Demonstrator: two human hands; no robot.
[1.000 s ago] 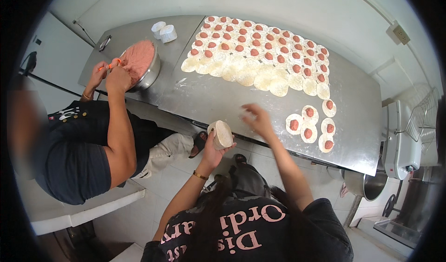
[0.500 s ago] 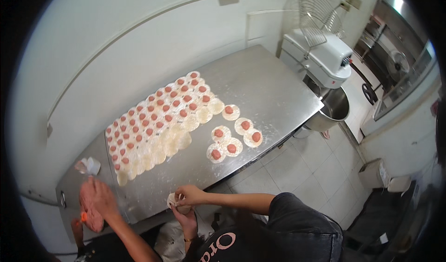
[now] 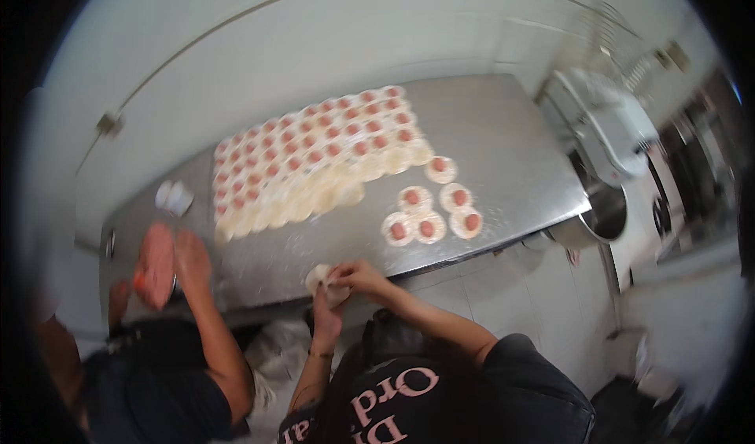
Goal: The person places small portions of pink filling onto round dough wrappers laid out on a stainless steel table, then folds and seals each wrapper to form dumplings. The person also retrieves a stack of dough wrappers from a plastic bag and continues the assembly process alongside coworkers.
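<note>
My left hand [image 3: 327, 318], with a thin band at its wrist, cups a round dough wrapper [image 3: 317, 276] from below, near the table's front edge. Pinched on the wrapper's right edge are the fingers of my right hand [image 3: 360, 276]. Any filling inside the wrapper is hidden. Right of my hands on the table lie several loose wrappers [image 3: 427, 239], each with a ball of pink meat on it. Beyond them is a large block of overlapping wrappers [image 3: 314, 196]. Most carry meat balls, while the front rows are bare.
On the left, a co-worker's hand [image 3: 191, 259] is beside a mound of pink meat [image 3: 160, 259] with an orange-handled tool [image 3: 140, 279]. Behind it stand small white containers [image 3: 174, 198]. The steel table [image 3: 487, 129] meets a wall. A dough mixer [image 3: 609, 121] stands past its right end.
The whole view has shifted and turned, with some blur. The co-worker's hand has moved from the top of the meat to its right side. Both my hands still hold the wrapper.
</note>
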